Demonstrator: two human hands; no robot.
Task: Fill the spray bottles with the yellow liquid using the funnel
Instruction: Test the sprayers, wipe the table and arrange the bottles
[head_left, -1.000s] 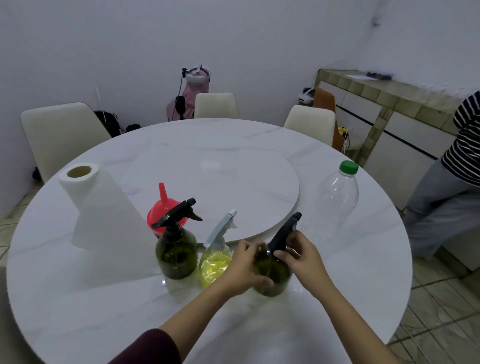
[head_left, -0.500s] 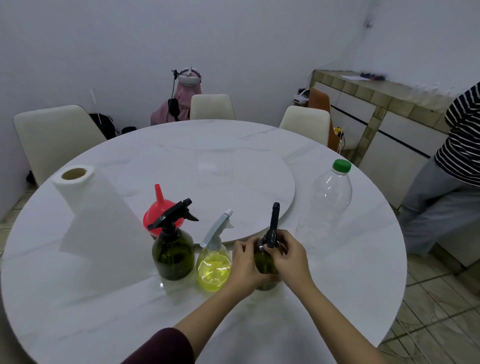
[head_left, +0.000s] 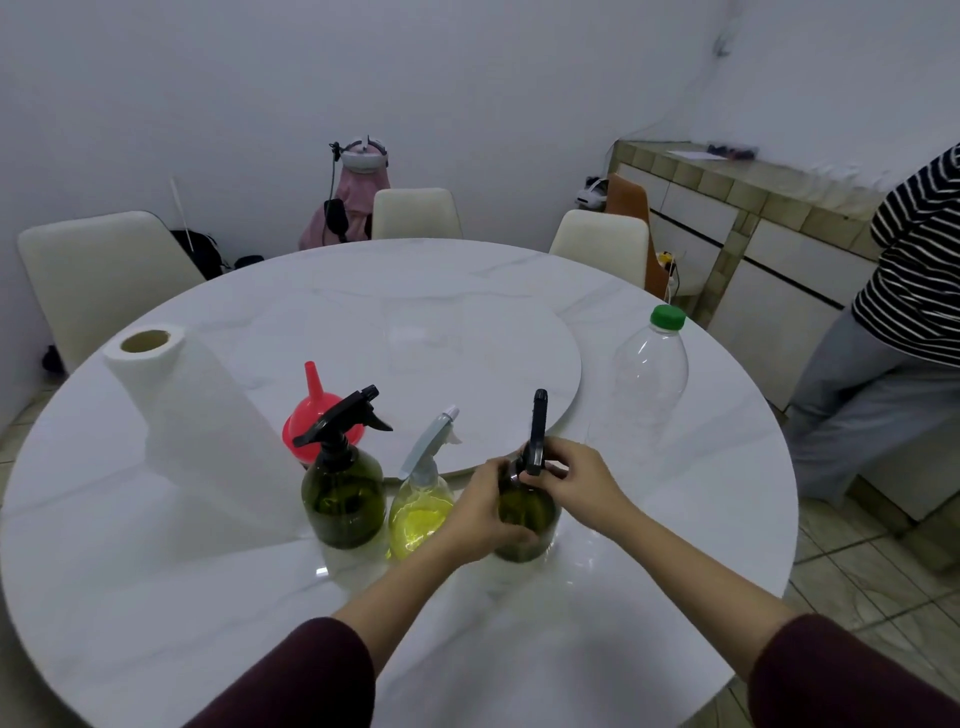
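Two hands on dark green spray bottle (head_left: 527, 512), left hand (head_left: 480, 514) fingers wrapping body, right hand (head_left: 576, 480) fingers pinching black sprayer head (head_left: 536, 434)

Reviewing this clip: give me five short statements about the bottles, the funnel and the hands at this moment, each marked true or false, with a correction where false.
1. The left hand holds the body of the right-most dark green spray bottle. True.
2. The right hand rests flat on the table. False: its grip is on that bottle's black spray head.
3. The red funnel sits in a bottle's neck. False: it stands upside down on the table behind the bottles.
4. The middle spray bottle holds yellow liquid. True.
5. The clear plastic bottle has no cap. False: it has a green cap.
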